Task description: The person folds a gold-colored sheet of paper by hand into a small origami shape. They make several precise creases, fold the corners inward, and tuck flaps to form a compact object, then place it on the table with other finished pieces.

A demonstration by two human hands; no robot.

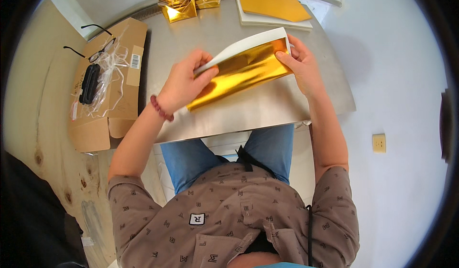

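A folded sheet of gold foil paper [241,69] with a white inner side is held up between my hands, slanting over the metal table [229,117]. My left hand [189,76] pinches its left end, thumb on the gold face. At the upper right corner, my right hand [301,65] grips the sheet with the thumb in front and the fingers behind. The white layer stands a little apart from the gold face along the top edge.
Folded gold paper shapes [179,10] sit at the table's far edge. A stack of gold sheets [270,5] lies on white paper at the far right. On the left, a cardboard box [126,88] carries eyeglasses [98,53], a black case [89,84] and clear plastic strips.
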